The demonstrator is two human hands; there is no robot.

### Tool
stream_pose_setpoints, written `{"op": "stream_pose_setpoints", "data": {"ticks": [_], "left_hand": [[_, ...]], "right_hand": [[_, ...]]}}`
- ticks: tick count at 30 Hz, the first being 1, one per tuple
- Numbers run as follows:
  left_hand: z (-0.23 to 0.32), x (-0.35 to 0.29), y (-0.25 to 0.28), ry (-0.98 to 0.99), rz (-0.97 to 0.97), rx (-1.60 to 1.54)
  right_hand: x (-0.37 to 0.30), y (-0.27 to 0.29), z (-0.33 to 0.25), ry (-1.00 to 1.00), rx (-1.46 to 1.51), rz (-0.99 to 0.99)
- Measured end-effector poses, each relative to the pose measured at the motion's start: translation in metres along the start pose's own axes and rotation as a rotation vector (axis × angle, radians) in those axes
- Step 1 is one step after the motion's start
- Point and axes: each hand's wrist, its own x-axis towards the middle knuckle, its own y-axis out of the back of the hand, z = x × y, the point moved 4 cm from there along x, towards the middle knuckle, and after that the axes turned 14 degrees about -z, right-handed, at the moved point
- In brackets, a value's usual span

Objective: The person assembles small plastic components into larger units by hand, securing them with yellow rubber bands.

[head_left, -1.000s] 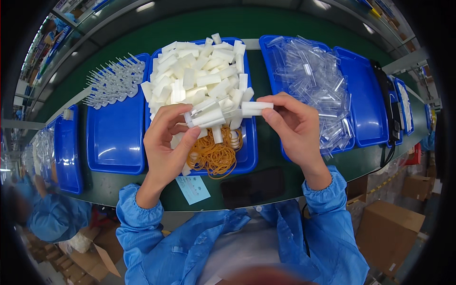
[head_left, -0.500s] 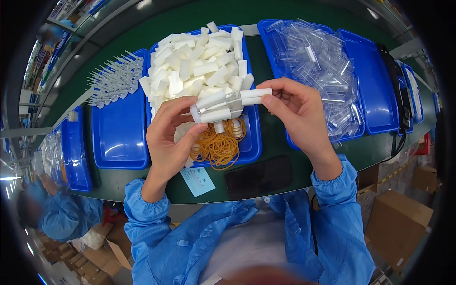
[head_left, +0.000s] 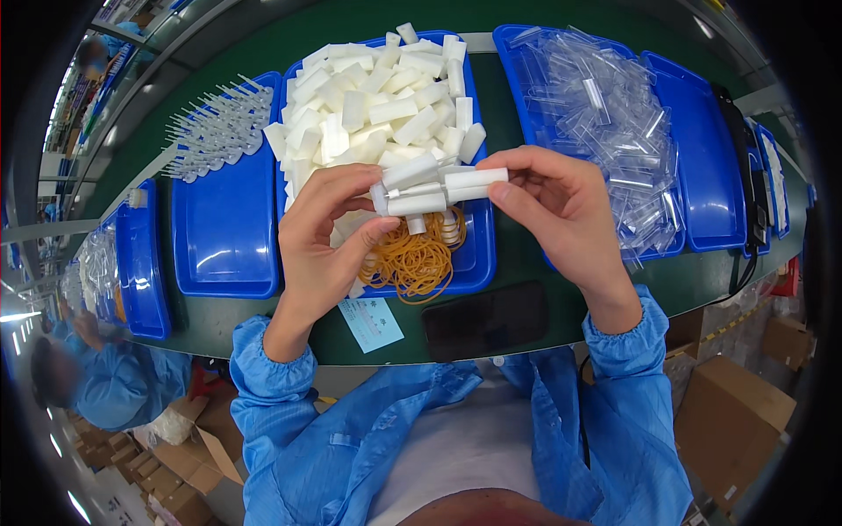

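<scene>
Over the middle tray, my left hand (head_left: 317, 232) pinches a white plastic end piece with white foam strips (head_left: 415, 204) and a thin stem set against it. At the other end, my right hand (head_left: 566, 210) grips a pair of white foam pieces (head_left: 476, 177) between thumb and fingers. These two parts meet or overlap between my hands; the exact join is hard to make out. Below them lie tan rubber bands (head_left: 412, 272) in the front of the blue tray (head_left: 478, 279). A heap of white foam blocks (head_left: 368, 110) fills the back of that tray.
Clear plastic tubes (head_left: 605, 123) heap in a blue tray at right, beside another blue tray (head_left: 702, 167). White stemmed parts (head_left: 219, 131) stand at the left tray's (head_left: 224, 237) back. A dark phone (head_left: 485, 321) and pale blue card (head_left: 370, 324) lie up front. Another person (head_left: 114, 377) sits far left.
My hands have drawn closer together, so the foam pieces in my right hand now meet the part in my left. The whole view has shifted slightly.
</scene>
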Motion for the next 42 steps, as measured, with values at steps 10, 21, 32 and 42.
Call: {"op": "stream_pose_setpoints", "data": {"ticks": [10, 21, 32, 42], "left_hand": [[0.007, 0.001, -0.002, -0.052, 0.010, 0.077], [0.011, 0.001, -0.011, -0.053, -0.022, 0.140], [0.013, -0.003, -0.007, -0.038, -0.047, 0.176], [0.012, -0.002, -0.005, -0.097, 0.002, 0.211]], "right_hand": [[-0.002, -0.001, 0.006, 0.023, -0.049, 0.067], [-0.002, -0.016, 0.000, 0.095, -0.296, -0.075], [-0.005, -0.012, 0.009, 0.031, -0.157, 0.080], [-0.003, -0.011, -0.006, 0.149, -0.334, 0.122]]}}
